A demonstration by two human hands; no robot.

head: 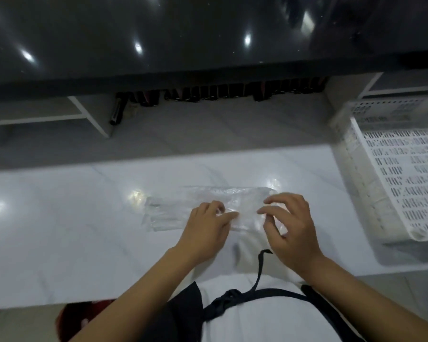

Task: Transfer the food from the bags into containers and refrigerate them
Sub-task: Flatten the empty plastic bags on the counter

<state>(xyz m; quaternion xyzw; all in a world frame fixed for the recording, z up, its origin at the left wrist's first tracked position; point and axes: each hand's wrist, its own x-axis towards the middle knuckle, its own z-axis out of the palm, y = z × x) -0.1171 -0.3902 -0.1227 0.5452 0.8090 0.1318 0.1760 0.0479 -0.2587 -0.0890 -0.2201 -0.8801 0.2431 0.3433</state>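
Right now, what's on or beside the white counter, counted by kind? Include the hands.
Clear plastic bags: 1, flat on the white counter, seemingly empty
White perforated baskets: 1, at the counter's right end
Hands: 2, the left hand and right hand both pinching the bag
Total: 4
No food or containers are visible.

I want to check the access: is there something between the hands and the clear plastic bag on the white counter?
Nothing visible. Both the left hand and the right hand already touch the plastic bag, which lies flat on the counter.
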